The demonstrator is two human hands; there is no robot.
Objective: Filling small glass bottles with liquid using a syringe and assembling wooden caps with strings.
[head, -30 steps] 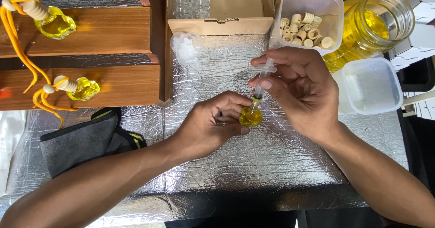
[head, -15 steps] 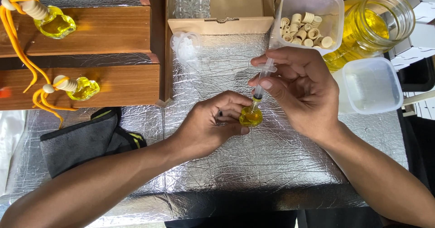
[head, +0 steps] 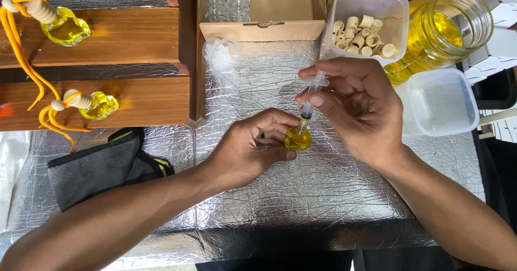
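Vial (head: 298, 139), small, round and filled with yellow liquid, stands on the foil-covered table (head: 301, 206) near its middle, between the two hands. Left hand (head: 250, 152) closes around it from the left, thumb and fingertips pinching its sides. Right hand (head: 358, 106) sits just right and far of it, fingers narrowed around a syringe (head: 312, 96), thumb on the barrel; the syringe tilts, its tip resting in the vial's neck. Farther off stand a tub of stoppers (head: 366, 20) and a jar (head: 444, 31) of yellow liquid, with an empty tub (head: 441, 101) to the right. Two finished vials with orange cords lie on wooden shelves (head: 129, 34) at far left.
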